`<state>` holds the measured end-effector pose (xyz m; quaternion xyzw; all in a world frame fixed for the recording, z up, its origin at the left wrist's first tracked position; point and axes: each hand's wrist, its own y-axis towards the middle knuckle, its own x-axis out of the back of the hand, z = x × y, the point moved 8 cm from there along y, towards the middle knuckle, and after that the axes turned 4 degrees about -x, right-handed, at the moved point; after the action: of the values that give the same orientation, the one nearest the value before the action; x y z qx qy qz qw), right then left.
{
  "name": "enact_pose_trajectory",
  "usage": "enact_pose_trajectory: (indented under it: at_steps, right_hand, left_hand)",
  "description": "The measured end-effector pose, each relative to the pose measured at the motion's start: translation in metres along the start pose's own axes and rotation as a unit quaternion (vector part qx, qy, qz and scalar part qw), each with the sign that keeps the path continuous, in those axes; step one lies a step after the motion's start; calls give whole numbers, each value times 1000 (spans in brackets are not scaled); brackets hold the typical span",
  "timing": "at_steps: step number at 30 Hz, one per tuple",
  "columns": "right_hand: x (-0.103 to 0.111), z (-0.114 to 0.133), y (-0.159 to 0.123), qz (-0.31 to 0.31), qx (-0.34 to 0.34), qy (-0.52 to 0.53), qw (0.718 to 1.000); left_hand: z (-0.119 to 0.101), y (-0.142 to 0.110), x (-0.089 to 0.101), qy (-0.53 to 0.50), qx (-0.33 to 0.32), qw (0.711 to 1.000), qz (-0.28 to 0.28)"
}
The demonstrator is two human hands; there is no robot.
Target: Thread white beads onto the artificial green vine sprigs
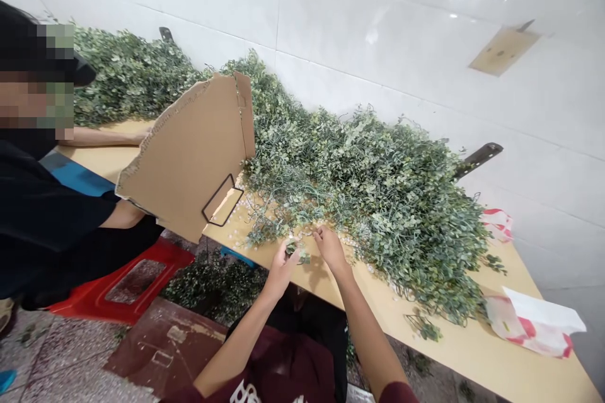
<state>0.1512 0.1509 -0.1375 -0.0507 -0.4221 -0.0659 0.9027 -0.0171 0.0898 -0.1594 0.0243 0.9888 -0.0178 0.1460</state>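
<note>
View: the head camera is looking forward and down across a long bench (472, 334) set against a white tile wall (378, 31).

Left hand: the left hand (281, 269) is pinching a small leafy sprig (293, 250) between thumb and fingertips, with the palm turned toward the right hand.

Right hand: the right hand (329, 249) is holding its fingers pressed loosely together, with the tips reaching up and left among thin stems; whether it is gripping a stem cannot be told.

Sprig position: the sprig is lying between the two hands, just above the bench surface and nearer the left hand, which is the hand holding it.

Main pile: a heap of artificial leaf garlands (387, 201) is lying along the wall, its long axis running from upper left to lower right. Its front edge is sitting just beyond the hands, with loose strands trailing toward them.

Bench items: a cut cardboard sheet (184, 157) is standing upright at the left of the heap, with a black wire frame (222, 200) leaning against it. Small pale beads (246, 214) are scattered along the bench near the hands. A red-and-white plastic bag (534, 327) is lying at the far right.

Co-worker: a person in dark clothing (42, 201) is sitting at the left, one forearm (106, 135) resting on the bench behind the cardboard.

Floor: a red plastic stool (127, 280) is standing below the bench's left side.
</note>
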Motion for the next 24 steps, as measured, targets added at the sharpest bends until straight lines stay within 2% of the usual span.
enact_pose_trajectory:
  at_steps: [4, 7, 10, 15, 19, 24]
  right_hand:
    - [12, -7, -8, -8, -7, 43, 999]
    - [20, -13, -18, 4, -6, 172, 985]
    - [26, -16, -32, 31, 5, 333, 942]
    - [30, -24, -58, 74, -24, 487, 870]
    - [25, -31, -75, 107, -71, 568, 813]
    - [19, -35, -85, 120, -90, 631, 761]
  left_hand:
    - [4, 2, -3, 10, 11, 1000, 23]
    - [10, 2, -15, -3, 33, 998, 59]
    - [13, 0, -31, -6, 43, 995, 91]
    - [16, -4, -52, 24, 33, 989, 144]
    - [13, -8, -68, 47, 17, 981, 189]
    - [-6, -12, -75, 84, -18, 979, 184]
